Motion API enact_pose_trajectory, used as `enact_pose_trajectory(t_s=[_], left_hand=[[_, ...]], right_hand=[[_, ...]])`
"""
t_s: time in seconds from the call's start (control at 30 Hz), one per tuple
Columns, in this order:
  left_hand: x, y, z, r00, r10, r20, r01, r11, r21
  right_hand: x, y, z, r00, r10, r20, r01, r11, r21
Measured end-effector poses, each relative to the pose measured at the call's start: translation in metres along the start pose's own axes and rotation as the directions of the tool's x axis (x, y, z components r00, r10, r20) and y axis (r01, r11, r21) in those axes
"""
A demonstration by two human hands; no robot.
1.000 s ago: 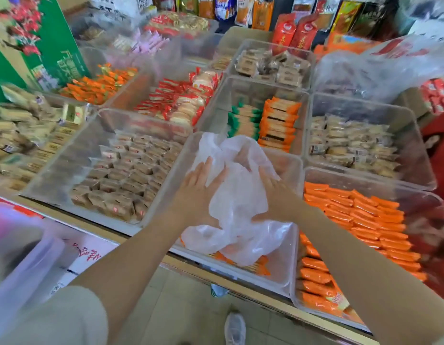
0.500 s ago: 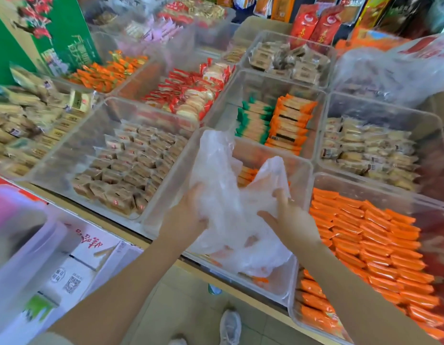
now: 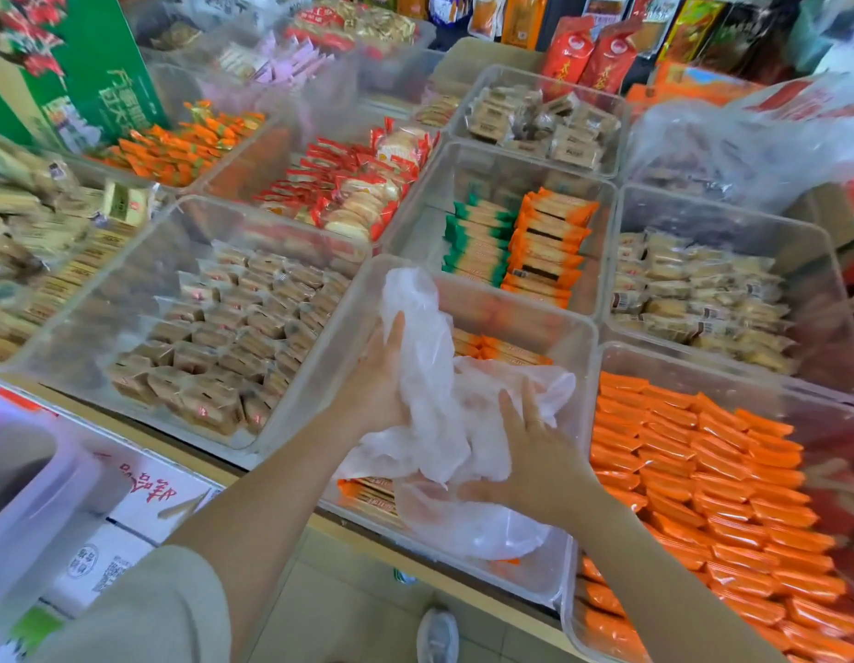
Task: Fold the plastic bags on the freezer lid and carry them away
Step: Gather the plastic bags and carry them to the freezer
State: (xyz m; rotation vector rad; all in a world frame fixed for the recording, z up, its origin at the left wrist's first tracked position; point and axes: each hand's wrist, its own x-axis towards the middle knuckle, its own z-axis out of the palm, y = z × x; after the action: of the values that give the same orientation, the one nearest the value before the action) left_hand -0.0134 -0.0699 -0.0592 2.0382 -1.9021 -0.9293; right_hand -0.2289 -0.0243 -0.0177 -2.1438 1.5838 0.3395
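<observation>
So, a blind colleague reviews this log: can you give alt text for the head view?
A person's left hand and right hand gather a crumpled clear plastic bag above a clear bin in a shop display. Around it, more bins hold wrapped snacks, including orange packets to the right.

- A shop selling snacks.
- Clear plastic bins (image 3: 482,217) stand side by side, each filled with individually wrapped biscuits (image 3: 233,337) and orange snack packets (image 3: 692,471).
- Hanging snack bags (image 3: 592,55) line the far side.
</observation>
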Motion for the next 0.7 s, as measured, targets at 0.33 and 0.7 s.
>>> enact_pose_trajectory(t_s=[0.33, 0.7], left_hand=[[-0.041, 0.006, 0.007, 0.994, 0.108, -0.014, -0.108, 0.994, -0.002], [-0.125, 0.020, -0.062, 0.952, 0.016, -0.306, 0.073, 0.958, 0.277]], right_hand=[[-0.006, 0.003, 0.026, 0.988, -0.079, -0.130, 0.017, 0.907, -0.421], [-0.037, -0.017, -0.035, 0.905, 0.071, -0.420, 0.263, 0.683, 0.682]])
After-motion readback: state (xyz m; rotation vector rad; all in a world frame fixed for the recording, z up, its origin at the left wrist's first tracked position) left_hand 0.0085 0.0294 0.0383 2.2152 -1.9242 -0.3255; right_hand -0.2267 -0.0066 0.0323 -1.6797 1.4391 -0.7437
